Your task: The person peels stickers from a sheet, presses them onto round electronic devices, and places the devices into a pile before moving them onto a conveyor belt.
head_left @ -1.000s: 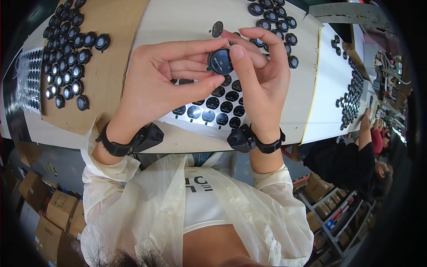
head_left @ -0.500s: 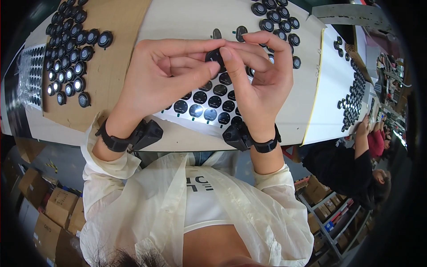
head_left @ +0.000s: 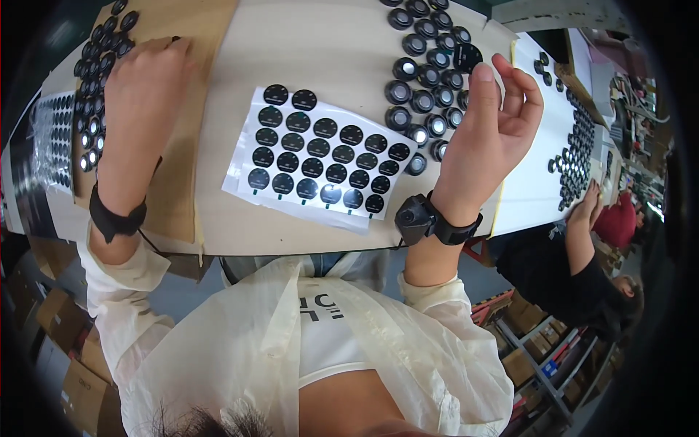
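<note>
At the upper left, my left hand (head_left: 149, 91) reaches over black round parts (head_left: 93, 67) with pale centres, grouped on brown cardboard. Its fingers curl down and are mostly hidden; a small dark edge shows at the fingertips, too little to name. My right hand (head_left: 495, 135) is raised at the right, beside a second group of black round parts (head_left: 427, 76). A black round sticker (head_left: 466, 56) with fine markings is held at the tip of its thumb, and the other fingers are bent. Between the hands lies a white sheet (head_left: 237, 164) with rows of black round stickers (head_left: 317, 147).
A plastic-wrapped sheet of round stickers (head_left: 54, 138) is at the far left on the table. To the right, another work surface (head_left: 535, 138) bears many black round parts, with a person in black (head_left: 561, 273) at it. Cardboard boxes (head_left: 84, 386) stand on the floor lower left.
My hands, together over the sheet before, have parted. The left has moved left onto the parts on the cardboard; the right has moved right with the black sticker. The sticker sheet is now fully uncovered.
</note>
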The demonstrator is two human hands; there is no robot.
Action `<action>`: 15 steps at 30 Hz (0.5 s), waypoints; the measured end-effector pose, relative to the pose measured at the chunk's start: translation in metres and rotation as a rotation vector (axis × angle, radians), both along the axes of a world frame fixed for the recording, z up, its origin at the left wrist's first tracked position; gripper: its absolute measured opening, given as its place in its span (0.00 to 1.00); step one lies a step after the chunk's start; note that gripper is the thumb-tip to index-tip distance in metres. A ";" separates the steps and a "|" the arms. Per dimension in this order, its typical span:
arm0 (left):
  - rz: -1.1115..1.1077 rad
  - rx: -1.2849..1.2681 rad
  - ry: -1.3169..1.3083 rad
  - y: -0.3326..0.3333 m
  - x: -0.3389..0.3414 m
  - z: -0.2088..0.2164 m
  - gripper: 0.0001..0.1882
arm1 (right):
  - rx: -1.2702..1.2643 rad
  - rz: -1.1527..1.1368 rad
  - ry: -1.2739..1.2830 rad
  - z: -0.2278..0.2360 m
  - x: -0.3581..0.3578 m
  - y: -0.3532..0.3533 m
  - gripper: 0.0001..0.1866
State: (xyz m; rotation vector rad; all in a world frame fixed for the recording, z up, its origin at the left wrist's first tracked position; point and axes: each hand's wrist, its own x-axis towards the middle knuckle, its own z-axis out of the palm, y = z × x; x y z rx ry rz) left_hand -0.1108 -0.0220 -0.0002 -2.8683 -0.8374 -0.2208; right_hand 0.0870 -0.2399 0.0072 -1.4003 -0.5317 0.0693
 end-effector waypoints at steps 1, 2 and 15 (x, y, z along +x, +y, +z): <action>-0.045 -0.007 0.038 -0.007 0.007 0.007 0.11 | 0.040 -0.013 0.037 0.000 0.003 -0.002 0.15; -0.090 -0.015 0.076 -0.013 0.015 0.011 0.11 | 0.080 -0.025 0.074 0.000 0.005 -0.003 0.15; -0.557 -0.609 0.135 -0.074 0.183 0.009 0.14 | 0.160 -0.034 0.137 -0.005 0.015 -0.004 0.15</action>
